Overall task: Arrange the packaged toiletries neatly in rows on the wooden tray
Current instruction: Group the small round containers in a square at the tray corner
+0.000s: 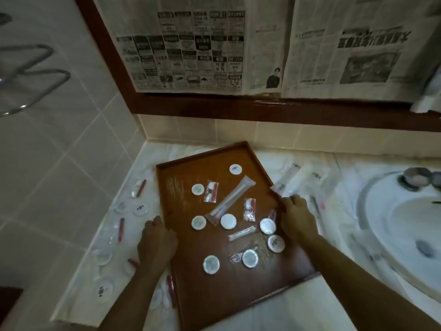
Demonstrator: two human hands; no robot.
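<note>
The left hand lies over the left rim of the wooden tray, fingers curled down around the edge and gripping it. The right hand grips the right rim in the same way, knuckles up, fingers folded over the edge. The tray sits askew on the pale marble bench, its far corner turned toward the tiled wall.

Between the two hands, packaged toiletries lie scattered on the tray, in no rows. A long wrapped toothbrush lies slantwise in the middle. Just beside the right hand are a round white packet and a small sachet with a red strip; a second such sachet lies further toward the left hand. More round packets are spread about: one nearest the left hand, one at the toothbrush's near end, one toward the far corner, and three nearer the person. A short clear wrapped stick lies below the toothbrush.

Outside the left hand, more round packets and red-striped sachets lie on the bench. Beyond the right hand are long clear wrappers touching the tray's rim, then a white sink. Newspaper sheets hang on the wall above.
</note>
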